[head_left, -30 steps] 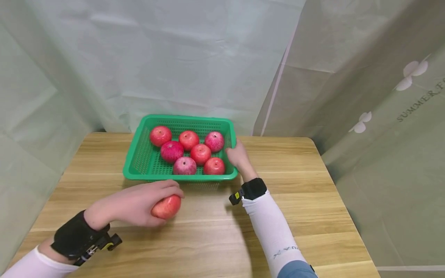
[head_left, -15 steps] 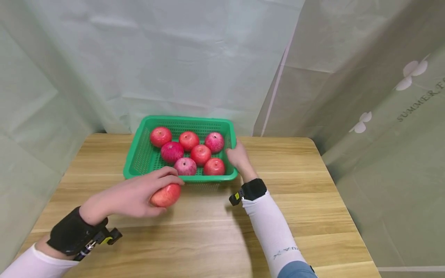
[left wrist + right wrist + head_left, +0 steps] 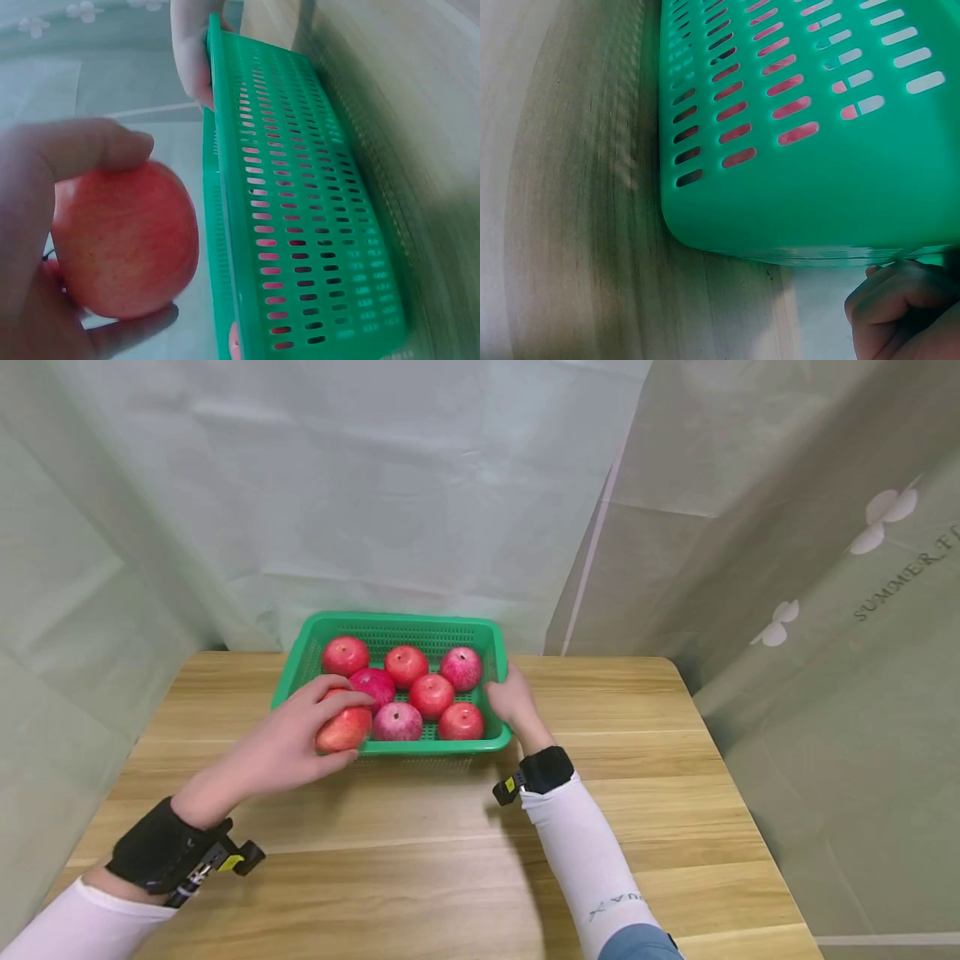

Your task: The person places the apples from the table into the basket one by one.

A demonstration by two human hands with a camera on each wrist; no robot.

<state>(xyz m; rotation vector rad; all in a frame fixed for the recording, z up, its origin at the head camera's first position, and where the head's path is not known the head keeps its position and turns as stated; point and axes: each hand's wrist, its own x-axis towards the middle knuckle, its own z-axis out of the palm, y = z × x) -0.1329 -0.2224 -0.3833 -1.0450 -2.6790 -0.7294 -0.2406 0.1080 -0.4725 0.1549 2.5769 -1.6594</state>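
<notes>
From the head view, a green perforated basket (image 3: 491,643) stands at the middle of the table's (image 3: 645,760) far edge, against a pale curtain backdrop. The left hand (image 3: 288,747) grips a red apple (image 3: 343,731), fingers curled over its top and thumb beneath, and holds it at the basket's near left corner, over the rim. Six more apples (image 3: 431,693) lie inside the basket, crowded toward its right half, several touching one another. The right hand (image 3: 510,702) grips the basket's right rim close to the near right corner, thumb inside and fingers round the outside. Both forearms wear white sleeves with black wrist straps.

From the left wrist view, the red apple (image 3: 124,240) fills the left side, pinched between the thumb on top and the fingers (image 3: 131,330) below. Just beside it runs the green perforated basket's (image 3: 300,225) slotted wall, which sits on the wooden table (image 3: 420,135). At the far end of the rim the right hand (image 3: 191,52) clasps the edge.

From the right wrist view, the green perforated basket's (image 3: 795,172) rounded corner and slotted wall fill most of the picture, red fruit showing through the slots. The right hand's (image 3: 904,311) curled fingers press against the rim at the lower right, and the table (image 3: 577,225) lies on the left.
</notes>
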